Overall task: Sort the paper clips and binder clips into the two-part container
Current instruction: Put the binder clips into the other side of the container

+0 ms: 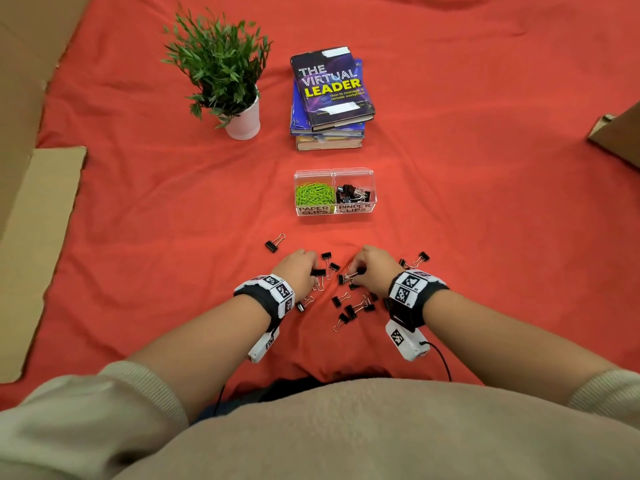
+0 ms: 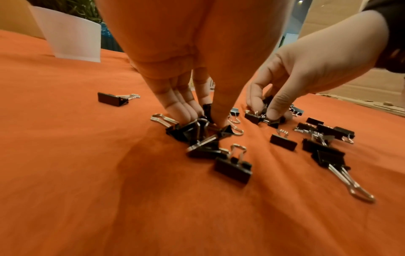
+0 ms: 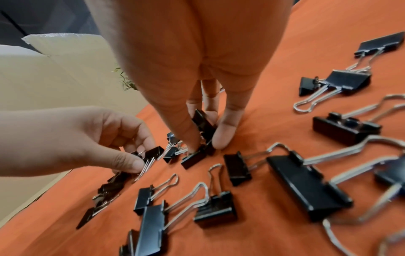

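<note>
A clear two-part container (image 1: 370, 207) stands on the red cloth, with green paper clips (image 1: 313, 194) in its left part and black binder clips (image 1: 353, 194) in its right part. Several loose binder clips (image 1: 349, 308) lie scattered between my hands, nearer to me than the container. My left hand (image 1: 313, 271) pinches a binder clip (image 2: 207, 110) between thumb and fingers, down on the cloth among a small cluster. My right hand (image 1: 356, 271) pinches another binder clip (image 3: 203, 124) the same way, fingertips touching the cloth. No loose paper clips show.
A potted plant (image 1: 239, 109) and a stack of books (image 1: 330, 98) stand beyond the container. Cardboard (image 1: 38, 237) lies along the left edge, and a cardboard corner (image 1: 620, 136) juts in at the right. One binder clip (image 1: 275, 243) lies apart, left of the hands.
</note>
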Tool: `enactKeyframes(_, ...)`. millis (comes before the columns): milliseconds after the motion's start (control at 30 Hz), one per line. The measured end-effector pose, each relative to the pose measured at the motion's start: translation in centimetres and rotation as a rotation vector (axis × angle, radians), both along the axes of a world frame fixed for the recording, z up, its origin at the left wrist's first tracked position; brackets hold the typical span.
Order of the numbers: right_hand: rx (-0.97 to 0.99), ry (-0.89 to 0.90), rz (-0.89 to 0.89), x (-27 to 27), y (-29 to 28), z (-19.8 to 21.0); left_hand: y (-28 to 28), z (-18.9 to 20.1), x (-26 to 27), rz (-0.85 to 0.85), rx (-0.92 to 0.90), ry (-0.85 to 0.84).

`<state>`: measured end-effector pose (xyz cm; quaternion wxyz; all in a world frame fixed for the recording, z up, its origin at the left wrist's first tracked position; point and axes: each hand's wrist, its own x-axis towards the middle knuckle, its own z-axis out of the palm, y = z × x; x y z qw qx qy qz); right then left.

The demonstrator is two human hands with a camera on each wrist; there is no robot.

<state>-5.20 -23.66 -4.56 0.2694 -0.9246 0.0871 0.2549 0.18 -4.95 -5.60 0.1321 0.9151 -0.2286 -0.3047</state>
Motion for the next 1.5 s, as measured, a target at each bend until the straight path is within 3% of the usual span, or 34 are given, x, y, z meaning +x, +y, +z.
enactKeyframes(133, 0.097, 0.053, -0.154, 0.4, -0.8, -0.1, 0.3, -0.3, 0.4, 0.037, -0.020, 0.003)
enactKeyframes(233, 0.282, 0.091, -0.348, 1.1, -1.5, 0.6, 0.4, -0.4, 0.5, 0.039, -0.024, -0.003)
enactKeyframes(333, 0.394, 0.003, -0.484, 3.4, -2.5, 2.5, 0.4, -0.5, 0.6, 0.006, -0.002, -0.012)
enactKeyframes(467, 0.395, -0.174, -0.512, 8.3, -3.8, 5.3, 0.4, -0.3, 0.9, -0.031, 0.010, -0.036)
enactKeyframes(633, 0.222, -0.210, -0.400, 11.6, -3.9, 6.1, 0.3, 0.0, 1.1, -0.037, -0.001, -0.040)
enactKeyframes(867, 0.082, -0.308, -0.345, 8.8, -6.3, 5.5, -2.4, 3.4, 3.0, -0.019, -0.159, -0.088)
enactKeyframes(1100, -0.245, 0.125, -0.163, 0.4, -9.9, 2.3, -8.9, 6.4, 7.8, -0.004, -0.255, -0.171)
enactKeyframes(1333, -0.193, 0.091, -0.164, -2.5, -8.3, 0.7, -11.7, 5.7, 10.0, 0.036, -0.132, -0.196)
enactKeyframes(1500, -0.085, 0.023, -0.067, -2.1, -6.6, -0.1, -10.3, 5.3, 7.3, -0.037, -0.196, -0.232)
